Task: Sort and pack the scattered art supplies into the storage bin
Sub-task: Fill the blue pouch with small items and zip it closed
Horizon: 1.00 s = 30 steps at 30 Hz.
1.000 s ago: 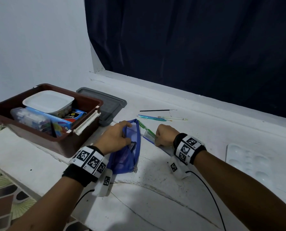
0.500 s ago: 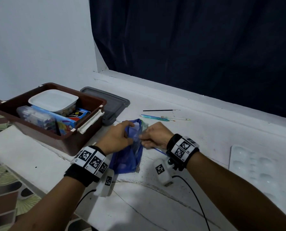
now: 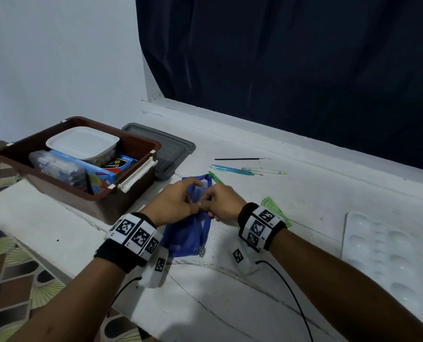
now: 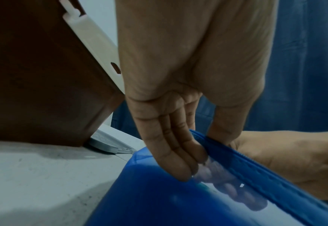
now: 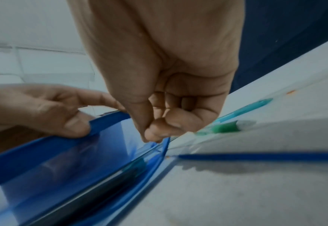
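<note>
I see a plain white wall (image 3: 57,58), a dark navy curtain (image 3: 291,70), a white ledge (image 3: 230,292), and patterned floor tiles (image 3: 13,287).

We see a blue translucent pouch (image 3: 188,233) lying on the tabletop just right of the bin (image 3: 65,191), mouth open, pens visible inside. Bin is brown, open-topped, holds a white lidded tub (image 3: 82,144), a crayon box (image 3: 99,172) and a clear case (image 3: 55,166). Its grey lid (image 3: 166,149) lies flat behind it. Beyond the pouch: a green pen (image 3: 214,177) touching its far end, then a thin black brush (image 3: 240,159), teal pen (image 3: 230,169) and pale pen (image 3: 264,171). Green protractor (image 3: 274,206) and white palette (image 3: 390,255) sit to the right.
</note>
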### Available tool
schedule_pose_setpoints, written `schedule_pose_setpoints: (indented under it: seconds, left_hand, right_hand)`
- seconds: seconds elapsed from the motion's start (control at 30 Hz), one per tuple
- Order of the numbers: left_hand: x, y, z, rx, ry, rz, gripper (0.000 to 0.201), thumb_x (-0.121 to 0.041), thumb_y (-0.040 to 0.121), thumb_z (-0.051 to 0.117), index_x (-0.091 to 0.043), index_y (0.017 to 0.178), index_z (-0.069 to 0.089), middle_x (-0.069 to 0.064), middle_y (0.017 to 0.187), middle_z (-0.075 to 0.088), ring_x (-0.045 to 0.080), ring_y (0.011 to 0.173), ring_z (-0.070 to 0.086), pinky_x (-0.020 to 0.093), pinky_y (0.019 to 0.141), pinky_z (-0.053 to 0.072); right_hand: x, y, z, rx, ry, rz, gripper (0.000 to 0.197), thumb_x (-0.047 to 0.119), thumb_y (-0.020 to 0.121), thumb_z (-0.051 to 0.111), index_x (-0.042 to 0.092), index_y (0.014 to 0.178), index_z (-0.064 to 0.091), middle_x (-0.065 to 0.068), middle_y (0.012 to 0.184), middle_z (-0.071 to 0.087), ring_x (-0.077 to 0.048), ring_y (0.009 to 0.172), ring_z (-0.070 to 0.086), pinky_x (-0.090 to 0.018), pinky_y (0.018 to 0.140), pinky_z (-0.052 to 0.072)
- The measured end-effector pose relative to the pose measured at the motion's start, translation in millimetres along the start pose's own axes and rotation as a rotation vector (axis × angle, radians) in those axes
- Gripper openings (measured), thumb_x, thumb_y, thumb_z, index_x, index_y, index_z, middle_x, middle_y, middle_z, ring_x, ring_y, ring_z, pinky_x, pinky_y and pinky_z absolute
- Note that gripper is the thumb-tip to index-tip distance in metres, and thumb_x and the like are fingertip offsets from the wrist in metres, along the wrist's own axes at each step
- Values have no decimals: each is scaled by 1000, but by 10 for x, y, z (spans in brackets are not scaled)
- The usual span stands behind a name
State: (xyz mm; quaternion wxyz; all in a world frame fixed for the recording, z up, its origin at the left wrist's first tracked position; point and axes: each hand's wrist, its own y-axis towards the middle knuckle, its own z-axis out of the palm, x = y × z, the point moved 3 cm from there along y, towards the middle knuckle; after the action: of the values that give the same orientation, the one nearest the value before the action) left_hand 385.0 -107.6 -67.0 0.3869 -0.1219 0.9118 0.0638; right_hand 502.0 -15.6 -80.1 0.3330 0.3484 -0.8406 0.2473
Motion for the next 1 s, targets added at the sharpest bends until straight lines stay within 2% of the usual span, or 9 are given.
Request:
schedule_pose_setpoints:
  seconds: [0.07,0.17,0.23,0.37,0.5,0.63,0.77,0.9,1.0]
  left_hand:
    - [8,-4,-4,2,10,-10,51,-7,79,70,-25,123,52,-3,57,62,9,56,59,37,71,56]
    - [13,0,8,9,15,-21,51,-9,80,69,-28,124,52,-2,60,64,11,60,62,40,75,57]
    - [13,3,22,13,9,-19,51,-9,80,70,-29,123,53,-2,61,65,13,61,63,41,76,57]
    - [2,4,43,25,21,-4,48,-8,80,69,-30,119,53,0,61,66,13,62,64,42,75,57]
    - [0,-2,-3,11,15,-20,48,-9,80,70,-28,121,53,-2,61,65,12,61,63,41,75,57]
    - [-3,-30,-47,7,-10,-27,47,-8,82,69,-27,122,53,-1,62,65,11,60,62,36,72,56]
    - [14,-34,-30,6,3,-3,48,-10,79,70,-26,122,55,-4,57,62,11,56,60,42,71,56]
    - [18,-38,-35,5,6,-8,48,-12,79,70,-28,122,55,-5,56,62,12,57,60,42,71,57]
    - [19,-57,-44,2,-3,-15,49,-10,80,70,-26,123,55,-3,56,61,14,57,61,41,70,57]
  right_hand:
    - [-41,17,-126,-56,-62,-3,14,10,86,63,4,76,71,-4,60,65,-15,52,58,-28,52,49]
    - [-149,56,-337,-141,-286,30,9,12,79,65,8,73,71,-4,74,71,-20,70,67,-35,65,58]
    - [-212,45,-398,-99,-431,84,6,15,76,71,10,73,68,-5,77,70,-23,76,67,-35,69,58]
    - [-288,17,-356,49,-592,126,20,20,76,79,9,83,64,-9,85,69,-27,81,66,-36,73,57]
    - [-256,33,-358,103,-622,107,13,10,81,68,12,77,56,-11,85,67,-28,81,65,-32,63,50]
    - [-179,203,-531,-53,-597,108,29,5,81,56,15,62,38,-4,62,45,-21,57,44,-24,47,30]
    - [-141,520,-614,-163,-576,131,31,13,84,63,16,65,38,-4,68,49,-25,66,51,-26,47,32]
    - [-216,702,-530,-111,-638,176,41,17,79,76,15,68,37,-4,69,49,-27,74,56,-27,49,37]
    - [-238,719,-538,-123,-661,196,45,23,74,82,14,71,38,-3,69,48,-25,73,55,-26,46,35]
